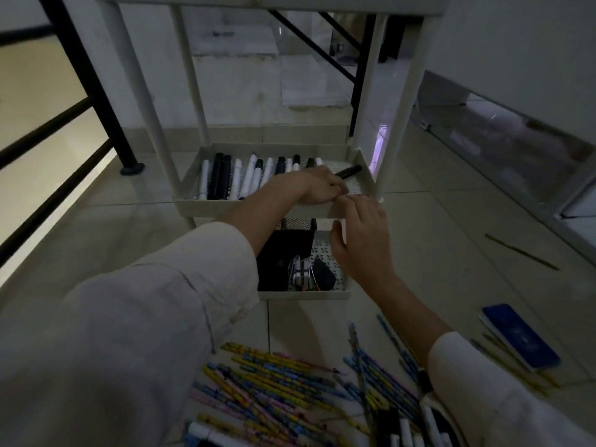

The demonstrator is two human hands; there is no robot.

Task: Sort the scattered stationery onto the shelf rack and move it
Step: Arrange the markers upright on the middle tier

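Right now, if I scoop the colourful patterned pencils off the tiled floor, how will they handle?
The colourful patterned pencils look thin and straight, so probably stiff and light. Lying loose and crisscrossed on the smooth tiled floor, they will likely roll and scatter. A handful may slip unless aligned.

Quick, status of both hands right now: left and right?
Left hand: holds a black marker over the middle tray.
Right hand: open, holding nothing, fingertips at that tray's front rim.
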